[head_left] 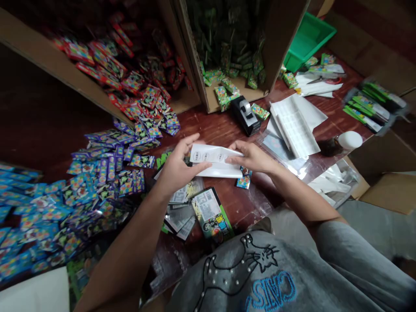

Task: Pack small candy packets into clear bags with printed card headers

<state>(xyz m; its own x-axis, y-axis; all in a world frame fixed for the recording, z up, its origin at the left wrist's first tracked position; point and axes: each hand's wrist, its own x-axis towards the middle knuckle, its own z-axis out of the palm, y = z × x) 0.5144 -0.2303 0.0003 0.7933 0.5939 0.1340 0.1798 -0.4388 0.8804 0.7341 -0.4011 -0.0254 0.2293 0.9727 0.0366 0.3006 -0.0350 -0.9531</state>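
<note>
Between both hands is a white sheet of round stickers (212, 149), folded or curled, with a few dark printed circles showing. My left hand (178, 168) grips its left end, thumb on top and the other fingers partly behind it. At the right end my right hand (249, 156) pinches the sheet between thumb and fingers. A small blue packet (243, 180) lies on the table just below the right hand. Nearer my body are a green and black printed pack (212, 214) with a white label and several grey labelled packs (182, 216), partly overlapping.
Blue packets (48, 203) and purple packets (113, 160) pile up at left. Cardboard boxes hold red packets (130, 82) and green packets (227, 89). A tape dispenser (246, 115), sticker sheets (295, 125), a white-capped bottle (349, 141) and a green bin (308, 41) stand right.
</note>
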